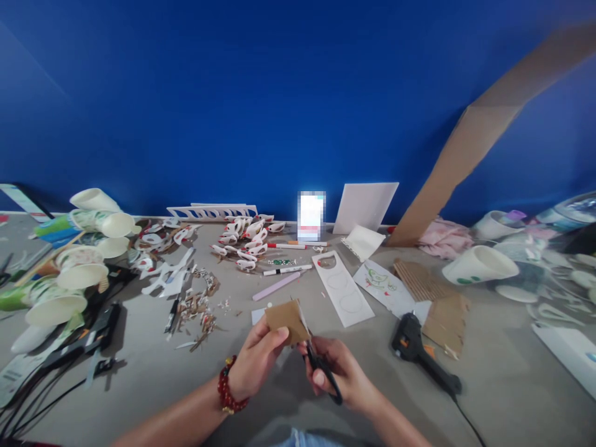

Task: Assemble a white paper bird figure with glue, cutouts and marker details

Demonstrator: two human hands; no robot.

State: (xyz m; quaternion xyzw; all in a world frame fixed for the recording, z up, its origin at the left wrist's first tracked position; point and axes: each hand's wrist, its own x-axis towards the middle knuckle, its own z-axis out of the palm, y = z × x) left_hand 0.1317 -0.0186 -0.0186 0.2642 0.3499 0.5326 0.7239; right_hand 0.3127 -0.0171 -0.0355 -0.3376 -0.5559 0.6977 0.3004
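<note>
My left hand [258, 359] pinches a small piece of brown cardboard [284, 321] between thumb and fingers. Black-handled scissors [323, 369] are in my right hand [342, 370], with fingers around the handles. The scissor blades run along the right edge of the cardboard; I cannot tell how far apart they are. A red beaded bracelet [226, 385] is on my left wrist. Beyond my hands lies a white card strip [347, 295] with drawn ovals and a cut-out hole. Cardboard scraps [200, 310] are scattered to the left.
A black glue gun [421, 351] with a cord lies right, beside corrugated cardboard [447, 320]. White bird-like cutouts [249, 239] pile up at the back near markers [287, 270]. Paper cups [77, 267] crowd the left; another cup [479, 265] lies right. A blurred bright screen [311, 214] stands by the wall.
</note>
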